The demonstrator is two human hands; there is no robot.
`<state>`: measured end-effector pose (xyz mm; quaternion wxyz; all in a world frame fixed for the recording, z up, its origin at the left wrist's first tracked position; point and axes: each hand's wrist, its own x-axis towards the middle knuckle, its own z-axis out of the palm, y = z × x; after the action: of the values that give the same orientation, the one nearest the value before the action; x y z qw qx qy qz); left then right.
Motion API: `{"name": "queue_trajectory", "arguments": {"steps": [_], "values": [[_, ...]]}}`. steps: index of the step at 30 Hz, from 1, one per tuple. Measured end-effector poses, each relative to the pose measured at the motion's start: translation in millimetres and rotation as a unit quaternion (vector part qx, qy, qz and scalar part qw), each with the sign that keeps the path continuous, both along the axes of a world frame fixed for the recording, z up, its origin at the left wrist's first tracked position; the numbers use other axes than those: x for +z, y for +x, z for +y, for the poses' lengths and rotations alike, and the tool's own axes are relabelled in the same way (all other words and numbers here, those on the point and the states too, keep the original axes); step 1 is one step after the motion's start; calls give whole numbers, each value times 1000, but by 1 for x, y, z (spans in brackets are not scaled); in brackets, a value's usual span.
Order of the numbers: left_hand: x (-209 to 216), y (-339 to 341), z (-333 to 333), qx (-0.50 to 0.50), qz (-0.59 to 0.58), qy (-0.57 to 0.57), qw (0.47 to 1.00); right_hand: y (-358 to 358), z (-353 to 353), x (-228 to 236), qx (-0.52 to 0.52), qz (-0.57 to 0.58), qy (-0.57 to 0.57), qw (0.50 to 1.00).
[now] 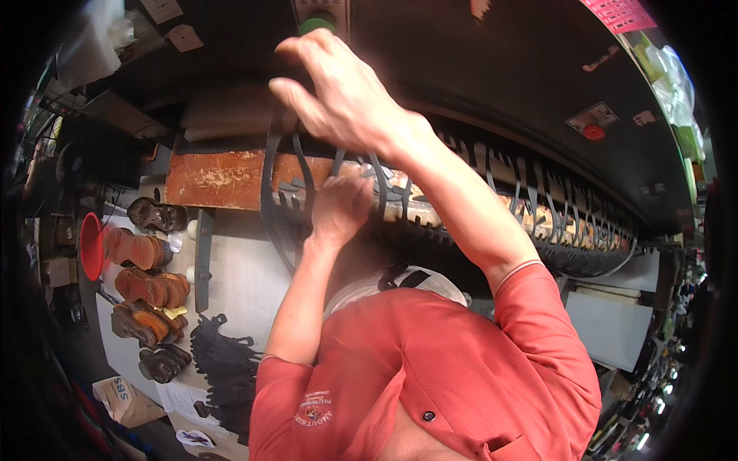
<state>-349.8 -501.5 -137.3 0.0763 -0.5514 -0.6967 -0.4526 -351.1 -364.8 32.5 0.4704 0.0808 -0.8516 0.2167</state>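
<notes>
My right hand (pixel 346 100) is raised in front of a dark machine panel (pixel 477 61), its fingers apart and nothing visible in them. Close above its fingertips sits a green button (pixel 317 25); whether they touch is unclear. Below, my left hand (pixel 340 206) is closed, with its fingers bent down among black strips (pixel 304 165) and small dark cut pieces on the worn work surface. What those fingers grip, if anything, is hidden. A long row of looped black strips (pixel 538 200) runs off to the right along the machine's edge.
A red button (pixel 593 132) is on the panel at right. At left, several brown shoes (pixel 146 286) stand in a row beside a red round dish (pixel 91 246). More black cut strips (pixel 223 361) lie on the pale table, near a cardboard box (pixel 127 401). A brown board (pixel 215 179) lies beyond.
</notes>
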Motion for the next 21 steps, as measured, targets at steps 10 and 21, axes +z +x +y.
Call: {"name": "queue_trajectory", "arguments": {"steps": [10, 21], "values": [[13, 0, 4, 19, -195, 45, 980, 171, 44, -111, -167, -250, -362, 882], [1, 84, 42, 43, 75, -23, 996, 209, 68, -183, -137, -241, -303, 912]]}}
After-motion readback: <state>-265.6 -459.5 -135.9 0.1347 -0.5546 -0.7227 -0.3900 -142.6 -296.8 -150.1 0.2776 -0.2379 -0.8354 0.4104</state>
